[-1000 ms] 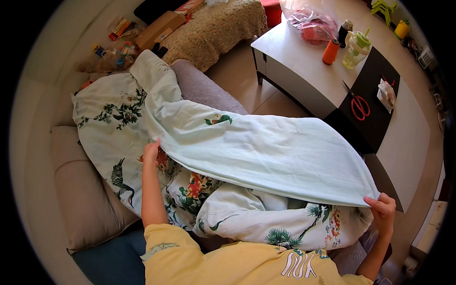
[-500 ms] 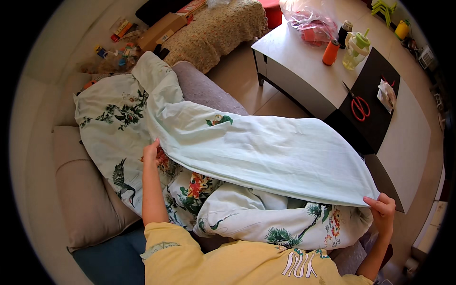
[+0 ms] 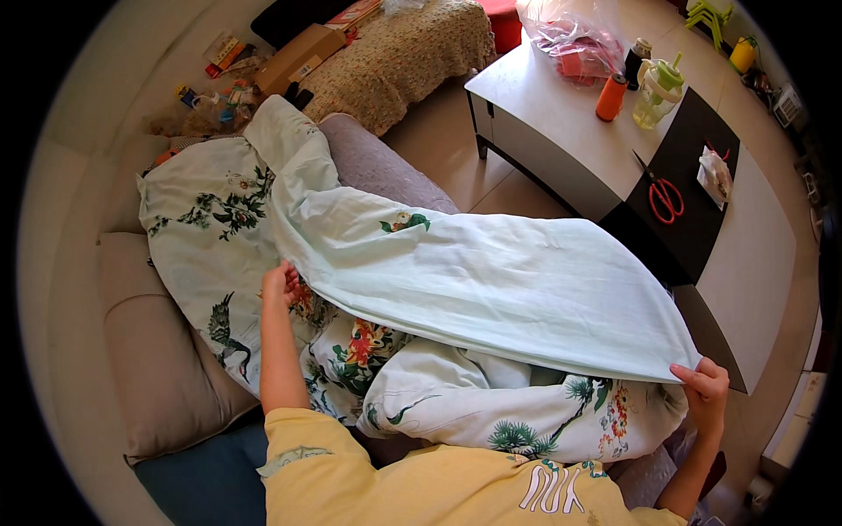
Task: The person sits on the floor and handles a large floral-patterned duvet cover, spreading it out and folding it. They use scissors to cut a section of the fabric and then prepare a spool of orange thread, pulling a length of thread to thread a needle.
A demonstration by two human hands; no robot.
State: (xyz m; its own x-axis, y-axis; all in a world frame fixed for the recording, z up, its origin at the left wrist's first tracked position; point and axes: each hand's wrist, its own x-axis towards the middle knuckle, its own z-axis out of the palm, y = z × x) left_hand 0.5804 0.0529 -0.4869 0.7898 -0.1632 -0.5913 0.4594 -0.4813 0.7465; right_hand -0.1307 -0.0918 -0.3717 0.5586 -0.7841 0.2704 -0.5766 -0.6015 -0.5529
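A pale green duvet cover (image 3: 491,280), printed with flowers, pine sprigs and a crane, lies spread in front of me over the sofa. Its plain side is folded over, making a long edge that runs between my hands. My left hand (image 3: 281,285) is closed at the left part of this edge, its curled fingers against the cloth; the exact grip is partly hidden. At the far right corner, my right hand (image 3: 704,390) pinches the edge between thumb and fingers. A bunched, printed part of the cover sits below the edge, close to my body.
Beige sofa cushions (image 3: 162,351) stand at the left. On the right, a coffee table (image 3: 553,114) holds red-handled scissors (image 3: 664,200), an orange bottle (image 3: 611,97), a green-lidded jug (image 3: 658,92) and a plastic bag (image 3: 570,39). A cardboard box (image 3: 298,57) lies at the back.
My left hand has shifted slightly down along the edge, and its fingers have curled in. My right hand and the cover have hardly moved.
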